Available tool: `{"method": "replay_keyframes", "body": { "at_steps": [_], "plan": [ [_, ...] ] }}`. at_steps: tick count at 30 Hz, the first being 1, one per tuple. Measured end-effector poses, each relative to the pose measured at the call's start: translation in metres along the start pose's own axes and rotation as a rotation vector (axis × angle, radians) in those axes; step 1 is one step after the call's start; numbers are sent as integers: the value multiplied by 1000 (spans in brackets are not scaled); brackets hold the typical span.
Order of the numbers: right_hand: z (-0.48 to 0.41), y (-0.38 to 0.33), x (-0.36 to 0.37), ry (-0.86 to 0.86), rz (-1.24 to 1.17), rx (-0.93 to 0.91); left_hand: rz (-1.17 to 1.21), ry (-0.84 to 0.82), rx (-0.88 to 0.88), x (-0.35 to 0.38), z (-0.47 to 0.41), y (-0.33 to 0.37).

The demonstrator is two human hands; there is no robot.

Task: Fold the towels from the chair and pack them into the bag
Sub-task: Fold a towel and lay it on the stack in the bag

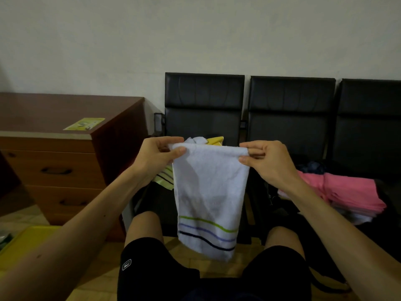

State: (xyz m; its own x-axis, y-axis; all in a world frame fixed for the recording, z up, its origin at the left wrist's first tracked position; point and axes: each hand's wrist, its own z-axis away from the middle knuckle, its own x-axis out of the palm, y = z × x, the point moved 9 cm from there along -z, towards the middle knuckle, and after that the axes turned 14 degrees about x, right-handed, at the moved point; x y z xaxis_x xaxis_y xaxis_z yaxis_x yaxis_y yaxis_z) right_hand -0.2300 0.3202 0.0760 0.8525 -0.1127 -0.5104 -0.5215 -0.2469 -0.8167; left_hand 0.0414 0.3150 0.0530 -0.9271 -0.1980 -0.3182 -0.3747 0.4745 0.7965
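A white towel (209, 192) with green, purple and dark stripes near its lower end hangs in the air in front of me, folded lengthwise. My left hand (159, 158) pinches its top left corner and my right hand (268, 159) pinches its top right corner. Behind it, a heap of more towels (213, 140), white and yellow, lies on the left black chair (204, 105); a striped yellow piece (165, 178) shows below my left wrist. On the middle chair seat sits a dark bag (280, 203) with folded pink towels (347, 192) on it.
A brown desk with drawers (65, 161) stands to the left, a yellow sticker on its top. A yellow tray (28, 240) lies at the lower left on the floor. My knees in black shorts (156, 261) are below the towel. Two more black chairs (290, 114) line the wall.
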Motion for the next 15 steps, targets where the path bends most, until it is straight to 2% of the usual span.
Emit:
{"method": "replay_keyframes", "body": {
  "at_steps": [3, 8, 12, 15],
  "plan": [
    [2, 3, 4, 15, -12, 4, -175, 58, 111, -1, -1, 6],
    [0, 13, 2, 89, -67, 47, -350, 42, 204, 1, -4, 13],
    [0, 14, -1, 169, 9, 18, -437, 36, 233, 5, -4, 21],
    [1, 13, 0, 204, 85, -9, -427, 4, 186, 9, -5, 15]
  ]
}}
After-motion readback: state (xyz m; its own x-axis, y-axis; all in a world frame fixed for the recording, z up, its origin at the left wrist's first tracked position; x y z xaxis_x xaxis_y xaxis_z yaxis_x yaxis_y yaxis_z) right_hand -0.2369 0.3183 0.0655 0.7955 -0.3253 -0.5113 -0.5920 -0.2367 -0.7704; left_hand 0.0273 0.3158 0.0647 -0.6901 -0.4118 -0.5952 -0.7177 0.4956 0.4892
